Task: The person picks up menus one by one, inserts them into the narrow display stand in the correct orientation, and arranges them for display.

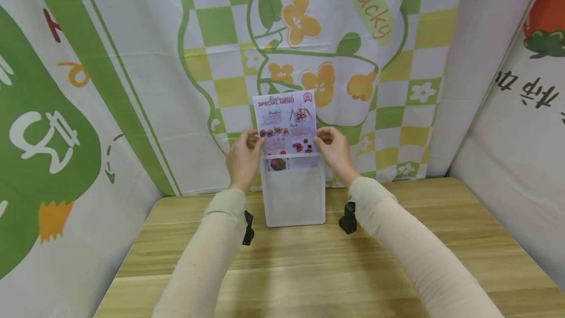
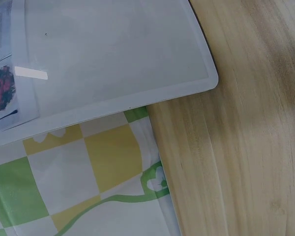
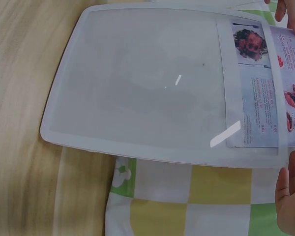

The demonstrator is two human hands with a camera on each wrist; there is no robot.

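A printed menu sheet [image 1: 287, 121] headed "Special Menu" stands upright, its lower end inside a clear, white-edged sign holder [image 1: 295, 200]. My left hand [image 1: 244, 158] pinches the sheet's left edge between thumb and fingers. On the opposite edge, my right hand [image 1: 336, 153] pinches it at about the same height. The holder's bottom edge rests on the wooden table. In the right wrist view, the menu's bottom strip [image 3: 255, 93] shows behind the holder's clear front [image 3: 147, 78], with parts of both hands at the right side. The left wrist view hardly shows the left hand.
Wood-grain table [image 1: 300, 274] spreads in front of the holder. Behind hangs a green, yellow and white patterned cloth [image 1: 225, 67], close to the holder. Printed cloth walls stand at left and right. A black wrist camera [image 1: 348, 218] hangs below the right wrist.
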